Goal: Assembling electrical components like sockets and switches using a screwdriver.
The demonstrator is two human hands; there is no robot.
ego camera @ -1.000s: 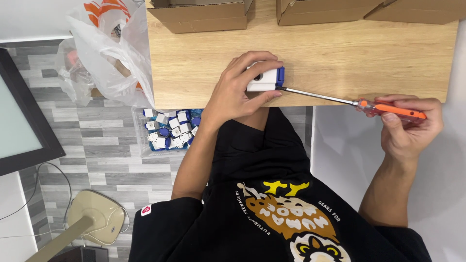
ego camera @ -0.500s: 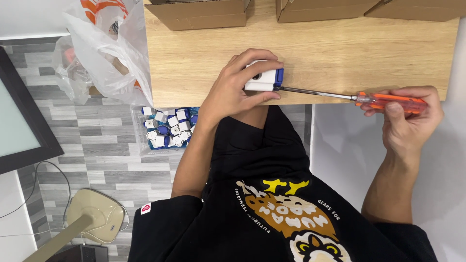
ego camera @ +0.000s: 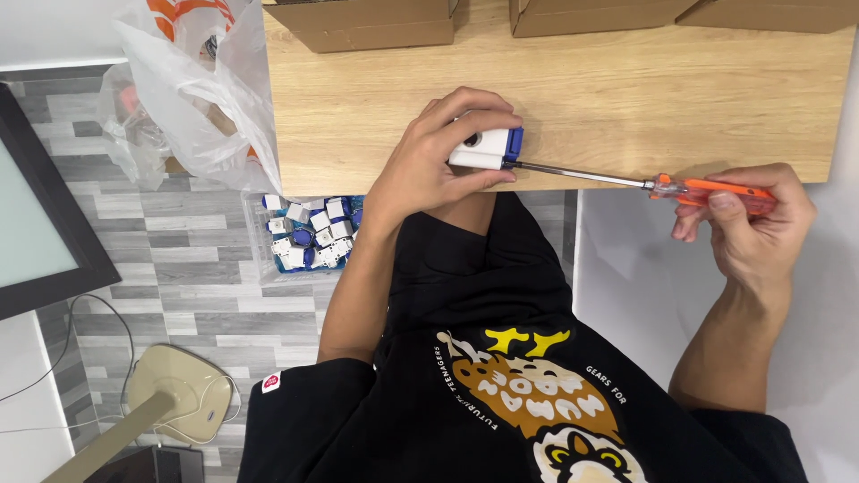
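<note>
Setting: light wooden tabletop (ego camera: pixel 626 98), seen from above; grey plank floor (ego camera: pixel 179 295) to the left below it, white surface to the right of the person's lap.

Far edge of table: three cardboard boxes (ego camera: pixel 367 22) in a row, cut off by the top of the view. Wide bare wood lies between the boxes and the near edge, most of it to the right of the hands.

Left corner: translucent plastic bag (ego camera: pixel 192 98) hangs over the table edge. Below it, on the floor, a clear bin (ego camera: pixel 304 233) of small white-and-blue parts.

Left hand (ego camera: pixel 429 165): closed around a small white block with a blue end (ego camera: pixel 488 148), pressing it against the near table edge; thumb beneath, fingers curled over the top.

Right hand (ego camera: pixel 747 228): off the table's near right corner, gripping the orange handle of a screwdriver (ego camera: pixel 707 190). The metal shaft runs leftward along the table edge; its tip meets the blue end of the block.

Lower left: dark-framed screen (ego camera: pixel 40 215), beige lamp base (ego camera: pixel 179 394) with cable.
</note>
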